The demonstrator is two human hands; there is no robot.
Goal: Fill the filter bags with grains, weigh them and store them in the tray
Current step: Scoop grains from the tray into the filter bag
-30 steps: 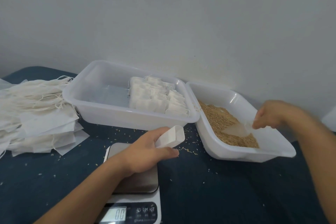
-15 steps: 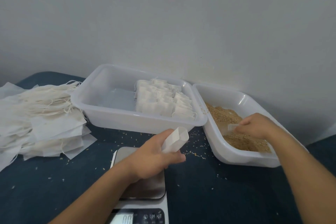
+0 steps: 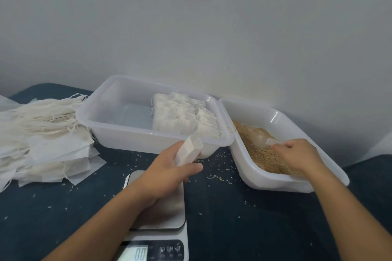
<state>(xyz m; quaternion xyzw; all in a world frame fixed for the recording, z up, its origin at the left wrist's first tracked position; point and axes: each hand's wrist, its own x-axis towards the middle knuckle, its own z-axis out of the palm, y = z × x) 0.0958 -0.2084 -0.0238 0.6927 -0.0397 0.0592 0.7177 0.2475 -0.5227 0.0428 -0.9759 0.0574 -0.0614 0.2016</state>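
My left hand [image 3: 169, 167] grips an open white filter bag [image 3: 190, 149], mouth up, above the kitchen scale [image 3: 163, 218]. The scale display reads 0.0. My right hand [image 3: 301, 154] holds a clear plastic scoop [image 3: 264, 139] that lies in the brown grains [image 3: 261, 152] inside the right tub [image 3: 282, 182]. The storage tray [image 3: 127, 135] at the back centre holds several filled bags [image 3: 184, 116] packed along its right side.
A heap of flat unused filter bags with strings [image 3: 42, 133] lies at the left on the dark blue table [image 3: 233, 218]. Loose grains are scattered between the tubs and the scale. A pale wall stands right behind the tubs.
My right hand moved left into the grain tub and now pushes the scoop through the grains. My left hand with the bag stayed over the scale.
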